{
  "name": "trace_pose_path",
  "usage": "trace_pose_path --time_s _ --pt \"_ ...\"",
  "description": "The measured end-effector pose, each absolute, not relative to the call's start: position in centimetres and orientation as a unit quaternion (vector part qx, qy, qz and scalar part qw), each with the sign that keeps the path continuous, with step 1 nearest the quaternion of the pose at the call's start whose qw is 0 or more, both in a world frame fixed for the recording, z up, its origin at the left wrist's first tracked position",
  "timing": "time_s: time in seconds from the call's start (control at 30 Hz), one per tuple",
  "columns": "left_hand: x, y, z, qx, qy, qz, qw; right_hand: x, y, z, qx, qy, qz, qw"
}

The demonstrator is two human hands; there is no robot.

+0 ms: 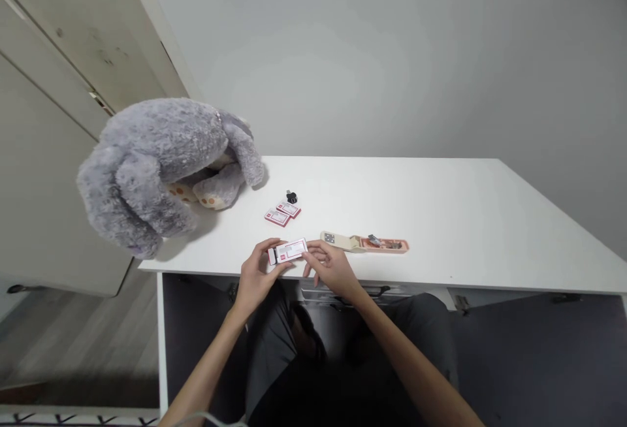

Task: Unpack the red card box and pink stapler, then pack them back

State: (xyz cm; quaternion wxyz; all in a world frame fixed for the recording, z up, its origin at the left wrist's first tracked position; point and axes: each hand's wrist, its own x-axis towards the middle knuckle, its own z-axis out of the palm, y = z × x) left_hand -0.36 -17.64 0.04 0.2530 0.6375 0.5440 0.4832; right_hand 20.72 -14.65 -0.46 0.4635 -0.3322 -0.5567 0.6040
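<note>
A small white box with red edges [292, 250] is held up just above the table's front edge. My left hand [258, 273] is closed around its left end, thumb below and fingers above. A dark gap shows at that end of the box. My right hand [334, 268] pinches the right end, with the thumb and index finger at its edge and the other fingers curled. Beyond the hands lie two similar flat red-and-white boxes [277, 217], one partly overlapping the other. A small black object with a metal tip [292, 197] rests just behind them.
An opened long case, cream on one side and peach on the other [343, 242], lies right of my hands with small metallic items inside. A large grey plush toy [166, 133] sits on the left of the white table [441, 218]. Open cabinet doors flank my legs underneath.
</note>
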Motion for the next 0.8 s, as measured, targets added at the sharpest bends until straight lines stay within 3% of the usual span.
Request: trace_pose_path --time_s 0.8 --pt "-1.0 -17.2 -0.3 0.721 0.564 0.392 0.088 20.5 -15.8 -1.2 -0.384 -0.619 0.451 0.516"
